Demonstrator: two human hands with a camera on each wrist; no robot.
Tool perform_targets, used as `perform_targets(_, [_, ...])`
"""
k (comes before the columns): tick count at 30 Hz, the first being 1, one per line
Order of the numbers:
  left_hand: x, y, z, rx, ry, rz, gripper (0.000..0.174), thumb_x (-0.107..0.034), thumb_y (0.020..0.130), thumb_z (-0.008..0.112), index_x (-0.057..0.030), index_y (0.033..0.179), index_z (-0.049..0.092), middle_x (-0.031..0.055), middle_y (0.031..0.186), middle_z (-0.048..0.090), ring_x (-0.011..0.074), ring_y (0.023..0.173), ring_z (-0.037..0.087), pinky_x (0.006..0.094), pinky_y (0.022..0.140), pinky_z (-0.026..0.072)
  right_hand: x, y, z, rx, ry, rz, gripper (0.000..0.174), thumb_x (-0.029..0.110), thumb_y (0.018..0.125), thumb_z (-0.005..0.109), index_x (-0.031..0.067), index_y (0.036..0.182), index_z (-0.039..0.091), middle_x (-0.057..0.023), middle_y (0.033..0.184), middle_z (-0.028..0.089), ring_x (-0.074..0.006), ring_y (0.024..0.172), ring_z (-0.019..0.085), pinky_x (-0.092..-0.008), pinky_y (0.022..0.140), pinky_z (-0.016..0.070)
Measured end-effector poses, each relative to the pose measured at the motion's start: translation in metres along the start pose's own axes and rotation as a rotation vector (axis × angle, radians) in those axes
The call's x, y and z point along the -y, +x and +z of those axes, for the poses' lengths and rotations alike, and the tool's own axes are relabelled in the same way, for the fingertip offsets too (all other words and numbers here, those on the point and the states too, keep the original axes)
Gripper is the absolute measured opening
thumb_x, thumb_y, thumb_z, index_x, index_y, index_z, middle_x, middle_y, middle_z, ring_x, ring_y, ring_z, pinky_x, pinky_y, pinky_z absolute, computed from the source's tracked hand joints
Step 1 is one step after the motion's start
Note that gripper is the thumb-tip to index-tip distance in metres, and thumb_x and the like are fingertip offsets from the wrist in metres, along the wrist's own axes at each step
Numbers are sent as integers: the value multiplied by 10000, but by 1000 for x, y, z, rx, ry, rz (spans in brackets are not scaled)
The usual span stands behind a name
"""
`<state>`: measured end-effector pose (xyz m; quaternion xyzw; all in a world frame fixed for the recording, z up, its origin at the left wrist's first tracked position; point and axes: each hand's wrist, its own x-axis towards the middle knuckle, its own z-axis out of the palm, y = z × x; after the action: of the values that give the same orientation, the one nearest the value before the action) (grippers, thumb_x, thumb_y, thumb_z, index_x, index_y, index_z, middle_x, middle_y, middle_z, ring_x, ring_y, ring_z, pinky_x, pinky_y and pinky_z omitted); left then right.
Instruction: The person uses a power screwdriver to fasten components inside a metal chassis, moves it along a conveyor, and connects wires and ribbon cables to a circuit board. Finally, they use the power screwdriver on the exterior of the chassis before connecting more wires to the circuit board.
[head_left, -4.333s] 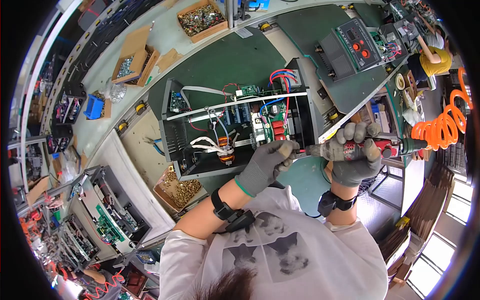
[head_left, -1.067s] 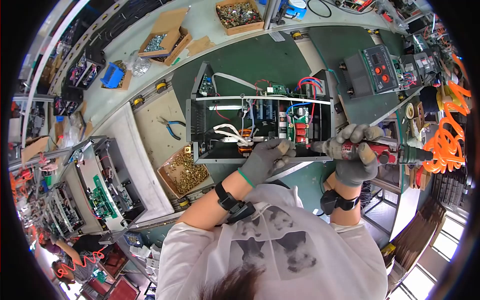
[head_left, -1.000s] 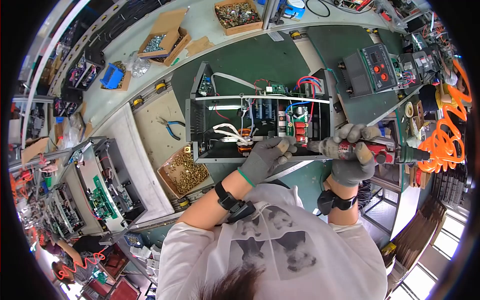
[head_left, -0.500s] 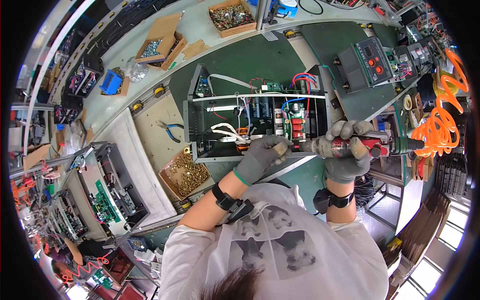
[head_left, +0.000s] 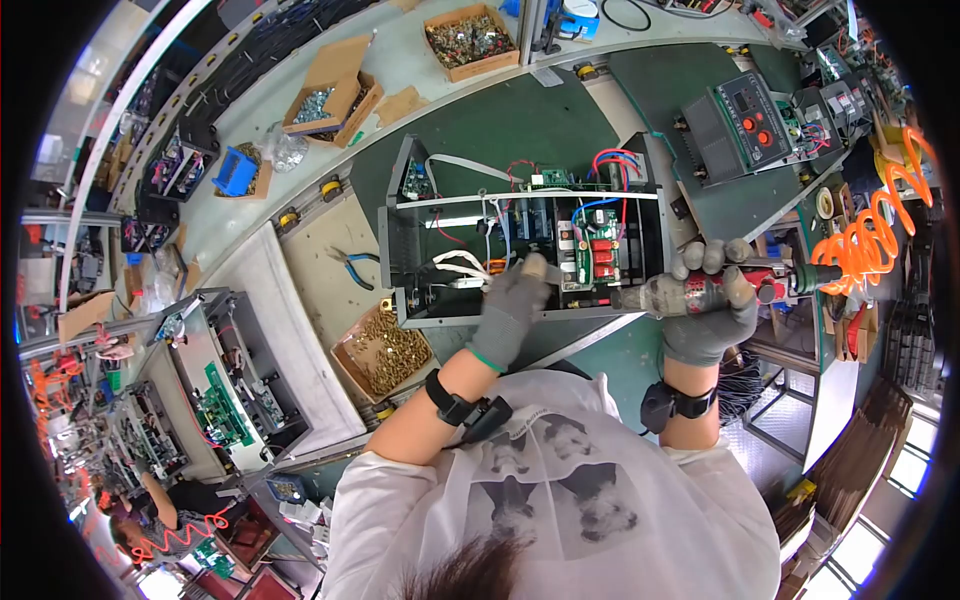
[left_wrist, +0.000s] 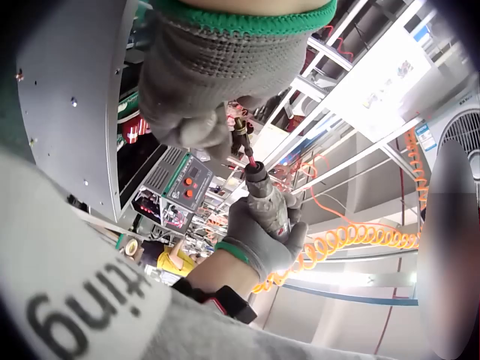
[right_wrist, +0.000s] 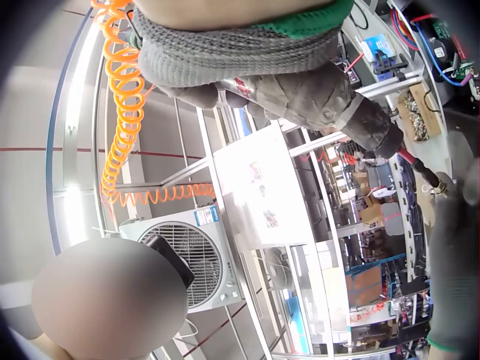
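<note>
My right hand (head_left: 708, 305), in a grey glove, grips a red-and-grey air screwdriver (head_left: 660, 297) that lies level and points left. Its bit (left_wrist: 250, 154) carries a small brass-coloured piece (left_wrist: 241, 126) at the tip, also seen in the right wrist view. My gloved left hand (head_left: 513, 315) is at the front edge of an open black metal case (head_left: 455, 322), its fingers reaching over the edge beside the bit tip. In the left wrist view its fingers are curled near that tip; I cannot tell what they hold. Inside the case are a green circuit board (head_left: 585, 270) with red parts and white wires (head_left: 460, 268).
A cardboard box of brass screws (head_left: 385, 352) and blue-handled pliers (head_left: 357, 268) lie left of the case. A second unit with red knobs (head_left: 745, 125) stands at the right. An orange coiled hose (head_left: 865, 245) trails from the screwdriver. More boxes of small hardware (head_left: 468, 42) stand behind.
My left hand has shifted from a pinch at the bit tip to further left and deeper over the case edge. The screwdriver stays close to the case front in my right hand.
</note>
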<state>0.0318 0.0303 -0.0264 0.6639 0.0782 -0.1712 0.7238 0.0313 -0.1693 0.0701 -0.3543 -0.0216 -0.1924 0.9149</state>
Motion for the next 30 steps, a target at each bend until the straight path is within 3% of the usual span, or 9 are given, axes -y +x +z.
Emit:
perform_targets(3, [-24,6,-16,-453,540,219,250,-273,919,520,-67,982,647,104,709,620,189,639,615,327,574,462,4,0,-10,-15,34,20,262,109,777,580,30,1017,511,-114,805,517,-251,735,524,-380,673,466])
perform_targets(7, [-9,29,-28,-450,767,490,250,-256,921,515,-57,995,648,91,732,635,210,672,631,345,604,478,4,-4,-19,-131,12,71,239,115,791,560,37,1012,510,-109,811,519,-247,737,526,-377,675,467])
perform_targets(10, [-15,35,-25,-333,817,425,218,-202,915,520,-45,1011,637,86,758,655,202,704,640,332,649,494,2,-6,-29,-172,7,105,228,114,790,559,39,1000,513,-106,799,522,-249,741,532,-375,667,470])
perform_targets(12, [-17,40,-34,116,410,521,187,-148,907,529,-33,1013,631,81,786,649,204,778,641,311,722,496,0,-8,-35,-192,-7,108,225,111,785,562,40,993,514,-104,789,525,-250,743,535,-373,661,471])
perform_targets(17, [-14,35,-47,567,201,302,211,-195,921,543,-25,886,664,70,882,649,184,839,564,317,783,455,-13,-4,-59,-266,101,343,212,116,734,597,55,926,534,-83,749,531,-249,733,540,-363,623,481])
perform_targets(19, [-6,44,-53,787,545,531,150,-182,858,590,-59,880,674,47,879,637,219,808,555,342,776,458,-22,-2,-67,-261,146,408,224,123,720,609,56,920,535,-80,741,528,-246,721,540,-365,610,482])
perform_targets(23, [-6,40,-48,798,766,707,141,-181,762,617,-108,861,686,36,822,609,245,801,545,365,747,457,-38,0,-84,-219,172,553,269,148,678,642,56,902,525,-73,713,515,-236,676,541,-355,578,483])
perform_targets(25, [-20,34,-43,902,1226,830,134,-154,691,607,-125,802,676,32,788,586,231,812,551,357,719,455,-43,-1,-89,-224,177,580,264,142,663,643,57,884,525,-78,714,516,-239,669,546,-351,571,484])
perform_targets(30, [-38,35,-56,831,1561,816,84,-158,684,609,-116,742,652,28,776,576,207,825,553,339,709,442,-49,-6,-91,-84,47,591,253,127,648,649,51,857,528,-94,688,514,-257,612,554,-362,559,490])
